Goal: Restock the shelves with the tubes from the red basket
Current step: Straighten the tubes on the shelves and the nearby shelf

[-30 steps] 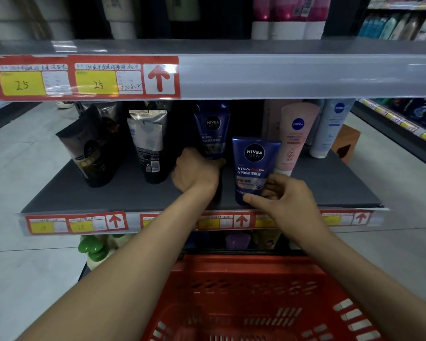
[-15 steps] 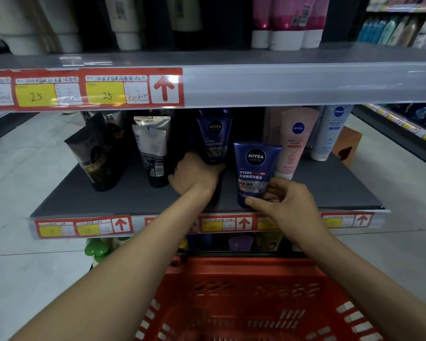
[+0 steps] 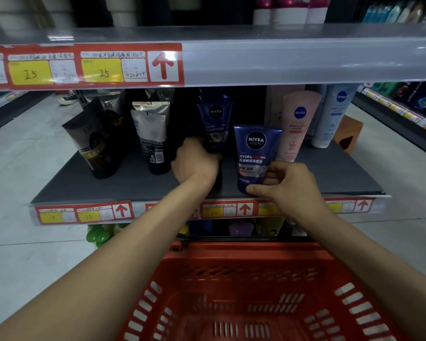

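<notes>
Near the front edge of the shelf (image 3: pixel 330 173), the right hand (image 3: pixel 290 190) pinches the blue tube (image 3: pixel 256 153) while the left hand (image 3: pixel 196 164) grips the back tube (image 3: pixel 215 119); a crooked release could topple either forwards.

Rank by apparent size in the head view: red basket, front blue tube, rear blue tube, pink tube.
1. red basket, nearest the camera.
2. front blue tube and pink tube: alike; blue stands nearer, so unranked.
3. rear blue tube, base hidden by the left hand.

Grey shelf (image 3: pixel 330 168) — dark tubes (image 3: pixel 99 146) left, blue Nivea tubes (image 3: pixel 256 153) centre, pink tube (image 3: pixel 296 124), white tube (image 3: pixel 332 119) right
</notes>
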Motion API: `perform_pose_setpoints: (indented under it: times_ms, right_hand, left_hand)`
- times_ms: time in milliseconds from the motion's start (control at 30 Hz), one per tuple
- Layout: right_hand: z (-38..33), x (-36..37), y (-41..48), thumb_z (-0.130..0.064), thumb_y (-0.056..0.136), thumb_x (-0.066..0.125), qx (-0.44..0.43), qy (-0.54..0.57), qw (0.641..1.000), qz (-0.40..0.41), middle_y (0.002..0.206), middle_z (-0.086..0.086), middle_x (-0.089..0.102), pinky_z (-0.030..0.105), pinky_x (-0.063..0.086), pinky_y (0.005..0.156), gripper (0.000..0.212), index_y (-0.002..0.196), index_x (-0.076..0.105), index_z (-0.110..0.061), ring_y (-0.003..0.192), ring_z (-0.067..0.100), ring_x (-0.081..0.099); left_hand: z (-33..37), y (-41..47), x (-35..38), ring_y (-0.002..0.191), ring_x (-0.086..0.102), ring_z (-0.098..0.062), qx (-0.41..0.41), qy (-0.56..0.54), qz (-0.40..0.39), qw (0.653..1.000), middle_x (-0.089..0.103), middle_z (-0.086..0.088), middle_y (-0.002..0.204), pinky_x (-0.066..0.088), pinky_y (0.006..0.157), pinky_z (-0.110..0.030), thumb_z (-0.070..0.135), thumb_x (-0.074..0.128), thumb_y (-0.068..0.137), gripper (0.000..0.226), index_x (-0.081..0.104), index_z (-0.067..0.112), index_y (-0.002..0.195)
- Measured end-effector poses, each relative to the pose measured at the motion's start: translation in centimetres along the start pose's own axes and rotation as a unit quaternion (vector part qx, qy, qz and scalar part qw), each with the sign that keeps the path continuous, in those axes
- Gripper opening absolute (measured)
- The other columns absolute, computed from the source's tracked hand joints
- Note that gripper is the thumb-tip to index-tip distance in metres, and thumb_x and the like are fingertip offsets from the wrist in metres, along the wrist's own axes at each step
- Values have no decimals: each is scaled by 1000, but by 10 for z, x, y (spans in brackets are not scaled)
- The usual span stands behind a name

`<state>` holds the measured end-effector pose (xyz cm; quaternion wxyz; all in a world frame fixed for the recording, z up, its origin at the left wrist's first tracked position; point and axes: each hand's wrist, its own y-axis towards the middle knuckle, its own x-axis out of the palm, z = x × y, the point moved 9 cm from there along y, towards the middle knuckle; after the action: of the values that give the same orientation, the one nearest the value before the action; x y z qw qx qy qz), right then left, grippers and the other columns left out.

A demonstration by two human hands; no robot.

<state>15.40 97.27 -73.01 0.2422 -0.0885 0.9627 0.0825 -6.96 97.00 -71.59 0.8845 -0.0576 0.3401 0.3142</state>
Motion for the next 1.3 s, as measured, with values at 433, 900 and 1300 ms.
perform_pose_setpoints:
  times_ms: [433, 900, 1300]
  right_hand:
    - [-15, 38, 24, -19, 66, 94, 0, 0, 1000, 2, 82, -2, 78, 38, 62, 83, 41, 102, 76, -16, 78, 11, 75]
    - [-14, 54, 53, -25, 64, 94, 1, -10, 1000, 19, 90, -3, 76, 38, 62, 84, 48, 106, 73, -14, 84, 12, 73]
    - [-15, 59, 58, -22, 66, 92, -11, -6, 999, 42, 91, -4, 77, 37, 61, 83, 44, 105, 74, -15, 84, 10, 73]
  left_hand:
    - [-18, -27, -15, 91, 71, -13, 42, -48, -135, 989, 72, 15, 86, 58, 91, -42, 39, 80, 54, 39, 69, 39, 91]
    - [-17, -15, -12, 83, 73, -10, 80, -80, -110, 987, 76, 7, 80, 60, 82, -34, 39, 86, 75, 36, 76, 22, 104]
    - [-19, -2, -9, 82, 72, -14, 78, -82, -67, 991, 75, 8, 83, 60, 81, -39, 42, 81, 80, 29, 76, 23, 101]
